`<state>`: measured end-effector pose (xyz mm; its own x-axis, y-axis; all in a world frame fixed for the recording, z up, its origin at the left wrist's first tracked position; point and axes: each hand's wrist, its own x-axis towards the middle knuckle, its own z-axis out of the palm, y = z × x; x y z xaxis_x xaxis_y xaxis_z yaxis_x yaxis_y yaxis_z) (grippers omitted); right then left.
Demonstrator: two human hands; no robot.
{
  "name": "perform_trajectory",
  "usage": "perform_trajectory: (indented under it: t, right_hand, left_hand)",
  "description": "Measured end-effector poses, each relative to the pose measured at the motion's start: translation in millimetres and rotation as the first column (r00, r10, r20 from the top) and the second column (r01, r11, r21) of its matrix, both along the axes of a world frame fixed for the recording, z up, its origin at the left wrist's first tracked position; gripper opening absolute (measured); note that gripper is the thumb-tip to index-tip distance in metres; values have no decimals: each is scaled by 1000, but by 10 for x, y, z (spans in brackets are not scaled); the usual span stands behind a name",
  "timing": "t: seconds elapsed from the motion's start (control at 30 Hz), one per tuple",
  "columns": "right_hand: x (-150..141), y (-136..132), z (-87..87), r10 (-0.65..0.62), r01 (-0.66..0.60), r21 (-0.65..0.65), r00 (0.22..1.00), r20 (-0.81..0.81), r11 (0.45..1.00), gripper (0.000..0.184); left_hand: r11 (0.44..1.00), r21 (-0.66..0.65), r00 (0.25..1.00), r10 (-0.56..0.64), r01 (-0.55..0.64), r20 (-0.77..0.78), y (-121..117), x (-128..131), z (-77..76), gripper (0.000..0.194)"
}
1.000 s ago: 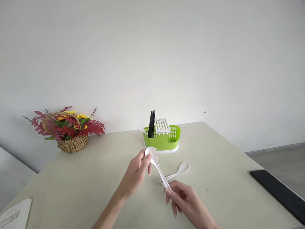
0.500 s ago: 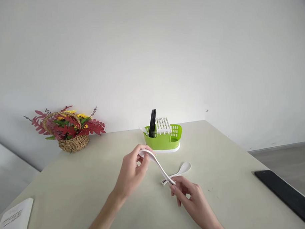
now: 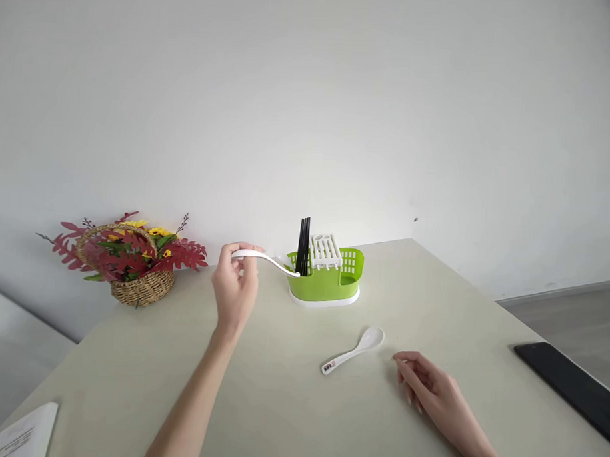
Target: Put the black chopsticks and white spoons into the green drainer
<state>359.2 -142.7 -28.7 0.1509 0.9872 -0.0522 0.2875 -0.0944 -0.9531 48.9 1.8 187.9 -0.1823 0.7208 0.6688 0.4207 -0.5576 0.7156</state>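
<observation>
My left hand (image 3: 235, 286) is closed on the bowl end of a white soup spoon (image 3: 271, 258). The spoon's handle points right, and its tip shows in front of the left end of a green cutlery holder (image 3: 323, 284); I cannot tell whether they touch. Black chopsticks (image 3: 303, 247) stand in that holder, beside a white slatted rack (image 3: 326, 250). A second white soup spoon (image 3: 355, 350) lies on the table, bowl to the upper right. Just right of it is my right hand (image 3: 432, 389), holding nothing, its fingers loosely bent and partly apart.
A wicker basket (image 3: 143, 288) of red and yellow flowers stands at the back left. Along the right edge lies a black flat object (image 3: 570, 384) like a phone. A white box-like object (image 3: 25, 432) is at the front left. The wall (image 3: 339, 123) rises behind the table.
My left hand has carried its spoon up and left, bringing the handle tip to the holder. My right hand has let go of that spoon's handle and moved right.
</observation>
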Motion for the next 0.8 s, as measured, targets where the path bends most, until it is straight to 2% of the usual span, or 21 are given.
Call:
perform_trajectory:
  t: [0.13,0.23,0.37,0.47,0.63,0.8]
  right_hand:
    - [-55,-12,13,-2,3,-12,995,95,1000,47]
    - [-74,-6,26,-8,9,-8,997,76,1000,47]
    - [-74,4,27,-11,12,-2,998,63,1000,45]
    - [-71,11,30,-7,6,1,998,65,1000,44]
    - [-38,39,9,23,-22,-17,997,76,1000,46]
    - [-79,35,38,-45,44,12,996,73,999,46]
  left_hand:
    - [999,16,993,-49,52,-111,309,123,-187,8]
    - [997,-2,981,-73,74,-179,488,187,-370,8]
    - [992,-55,958,-123,112,-258,647,234,-642,8]
    - [988,-97,949,-143,121,-282,722,236,-784,10]
    - [970,-188,926,-209,155,-314,784,172,-837,11]
    - [936,-267,861,-322,229,-394,777,74,-846,16]
